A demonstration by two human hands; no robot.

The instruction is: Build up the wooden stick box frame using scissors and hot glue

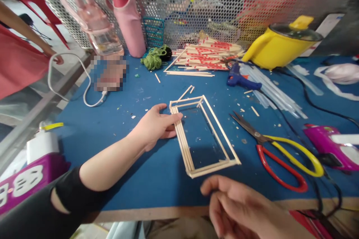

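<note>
A rectangular frame of thin wooden sticks (209, 134) lies on the blue table (117, 119). My left hand (157, 125) rests on the frame's left side, fingers laid over the stacked sticks and pressing on them, holding the frame down. My right hand (238, 205) hovers near the table's front edge, below the frame, fingers loosely curled and apart, with nothing visible in it. Large scissors with red and yellow handles (280, 157) lie right of the frame.
A pile of red-tipped sticks (207, 56), green yarn (154, 58), a blue glue gun (238, 76), clear glue sticks (269, 89), a yellow pot (283, 43), a pink bottle (127, 18) and a purple glue gun (331, 143) stand around. A person in red (17, 56) is at far left.
</note>
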